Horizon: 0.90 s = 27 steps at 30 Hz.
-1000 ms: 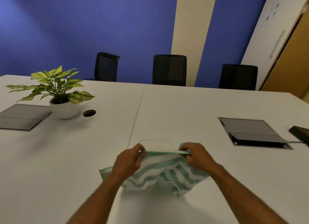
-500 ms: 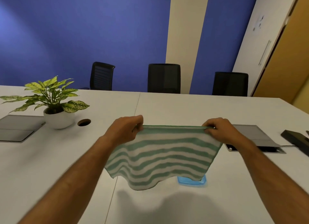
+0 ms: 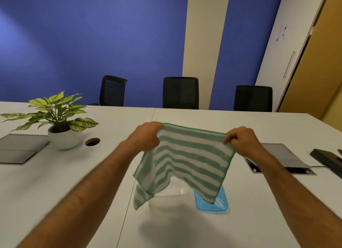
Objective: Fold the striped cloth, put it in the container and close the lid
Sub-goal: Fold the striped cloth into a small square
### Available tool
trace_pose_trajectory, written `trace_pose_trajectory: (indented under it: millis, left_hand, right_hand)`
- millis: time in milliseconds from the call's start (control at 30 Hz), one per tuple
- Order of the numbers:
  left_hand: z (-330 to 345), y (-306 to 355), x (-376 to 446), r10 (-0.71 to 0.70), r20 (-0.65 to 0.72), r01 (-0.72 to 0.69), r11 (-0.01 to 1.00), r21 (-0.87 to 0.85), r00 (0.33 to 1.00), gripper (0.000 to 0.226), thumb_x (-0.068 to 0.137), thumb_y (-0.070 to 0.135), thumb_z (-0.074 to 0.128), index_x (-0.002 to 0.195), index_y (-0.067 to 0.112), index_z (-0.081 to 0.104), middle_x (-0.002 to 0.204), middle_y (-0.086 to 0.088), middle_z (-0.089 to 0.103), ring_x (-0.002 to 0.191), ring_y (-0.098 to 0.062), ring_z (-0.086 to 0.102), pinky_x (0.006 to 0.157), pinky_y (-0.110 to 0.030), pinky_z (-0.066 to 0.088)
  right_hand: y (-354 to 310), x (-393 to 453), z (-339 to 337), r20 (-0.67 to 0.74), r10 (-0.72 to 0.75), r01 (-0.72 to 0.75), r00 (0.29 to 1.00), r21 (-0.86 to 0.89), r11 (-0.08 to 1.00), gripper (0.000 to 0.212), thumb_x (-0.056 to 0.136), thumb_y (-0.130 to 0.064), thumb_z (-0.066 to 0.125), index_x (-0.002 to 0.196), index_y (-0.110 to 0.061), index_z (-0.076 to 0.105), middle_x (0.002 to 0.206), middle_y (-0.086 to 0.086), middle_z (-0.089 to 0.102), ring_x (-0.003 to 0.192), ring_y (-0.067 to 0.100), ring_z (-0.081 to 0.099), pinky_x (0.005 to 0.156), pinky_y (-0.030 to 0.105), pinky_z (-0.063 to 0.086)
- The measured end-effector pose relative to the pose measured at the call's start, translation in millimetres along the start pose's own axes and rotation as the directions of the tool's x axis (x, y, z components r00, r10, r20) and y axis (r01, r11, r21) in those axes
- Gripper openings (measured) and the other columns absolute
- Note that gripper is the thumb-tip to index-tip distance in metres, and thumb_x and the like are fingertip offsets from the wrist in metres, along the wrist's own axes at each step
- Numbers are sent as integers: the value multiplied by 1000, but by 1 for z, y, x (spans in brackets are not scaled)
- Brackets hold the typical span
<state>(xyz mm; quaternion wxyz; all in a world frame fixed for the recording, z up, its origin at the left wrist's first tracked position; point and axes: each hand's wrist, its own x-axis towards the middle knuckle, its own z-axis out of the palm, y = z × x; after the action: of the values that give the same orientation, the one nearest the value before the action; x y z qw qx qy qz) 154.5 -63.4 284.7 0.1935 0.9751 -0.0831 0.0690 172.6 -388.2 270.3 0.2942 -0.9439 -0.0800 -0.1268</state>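
A green-and-white striped cloth (image 3: 187,161) hangs in the air above the white table (image 3: 77,173). My left hand (image 3: 146,136) pinches its top left corner and my right hand (image 3: 240,140) pinches its top right corner. The cloth's left side is doubled over and droops lower. Below it on the table stands a clear container (image 3: 170,197), mostly hidden by the cloth. A blue lid (image 3: 212,203) lies flat just right of the container, partly covered by the cloth's lower right corner.
A potted plant (image 3: 59,122) in a white bowl stands at the left, by a round cable hole (image 3: 92,141). Grey flaps (image 3: 16,149) (image 3: 283,155) are set into the table on both sides. A black device (image 3: 327,159) lies far right. Three black chairs (image 3: 180,92) line the far edge.
Both hands lifted the cloth off the table and spread it out in the air. The container and blue lid below came into view. The cloth's left side now hangs doubled.
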Motion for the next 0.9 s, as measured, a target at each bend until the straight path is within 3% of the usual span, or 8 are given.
trace_pose_trajectory:
  millis: [133, 233, 333, 433, 567, 700, 800, 900]
  left_hand:
    - [-10, 30, 1, -24, -112, -1, 977, -213, 993, 39, 88, 3, 56, 125, 17, 58, 116, -6, 61, 87, -20, 57, 68, -32, 52]
    - [-12, 46, 1, -111, -180, 40, 932, -361, 977, 45, 88, -2, 55, 130, 15, 52, 117, -6, 57, 91, -22, 57, 68, -37, 58]
    - [-12, 56, 3, -157, -244, 45, 912, -407, 957, 47, 86, -4, 56, 130, 12, 49, 117, -6, 54, 98, -24, 55, 72, -38, 59]
    - [-8, 64, 5, -221, -286, 79, 897, -435, 932, 45, 82, -3, 59, 125, 6, 49, 120, -10, 53, 105, -29, 58, 73, -35, 57]
    - [0, 67, 6, -305, -251, 133, 837, -531, 919, 60, 82, -4, 63, 137, 7, 41, 137, -14, 47, 116, -32, 55, 89, -44, 59]
    - [4, 66, 7, -392, -237, 132, 715, -687, 889, 60, 81, -3, 66, 134, 8, 41, 125, -12, 49, 110, -29, 56, 85, -43, 61]
    - [7, 65, 4, -447, -192, 151, 624, -767, 874, 63, 79, -2, 69, 133, 8, 40, 127, -14, 49, 109, -31, 59, 84, -43, 61]
    - [13, 62, 3, -462, -190, 164, 622, -766, 866, 71, 77, 0, 73, 138, 8, 37, 135, -15, 45, 115, -31, 57, 89, -43, 60]
  right_hand:
    - [-23, -12, 19, 63, -28, 29, 998, -17, 999, 39, 78, 13, 51, 102, -5, 75, 109, 14, 70, 105, 27, 62, 93, 31, 46]
    - [-44, -25, 39, 70, -96, 90, 993, 90, 992, 30, 85, 2, 56, 107, -8, 74, 111, 11, 69, 98, 21, 62, 90, 28, 47]
    - [-65, -37, 59, 55, -96, 80, 994, 243, 967, 22, 83, -21, 71, 103, -15, 75, 105, 4, 70, 88, 13, 61, 81, 26, 48]
    - [-84, -48, 78, 34, -76, 62, 996, 307, 950, 45, 73, -54, 74, 101, -19, 73, 99, -3, 68, 88, 12, 62, 79, 28, 52]
    - [-102, -57, 100, 2, -93, 93, 996, 73, 993, 80, 51, -86, 58, 104, -27, 65, 97, -8, 61, 82, 11, 60, 73, 31, 56]
    - [-106, -57, 117, -81, -104, 91, 991, -149, 985, 88, 49, -90, 53, 108, -25, 53, 103, -6, 56, 86, 14, 58, 71, 32, 59]
    - [-109, -55, 121, -124, -28, 15, 992, -103, 995, 92, 50, -99, 37, 99, -24, 56, 95, -6, 57, 80, 14, 60, 68, 34, 59]
    - [-110, -48, 119, -122, 25, -30, 992, -43, 999, 70, 67, -87, 42, 86, -22, 60, 87, -3, 57, 71, 17, 61, 66, 37, 59]
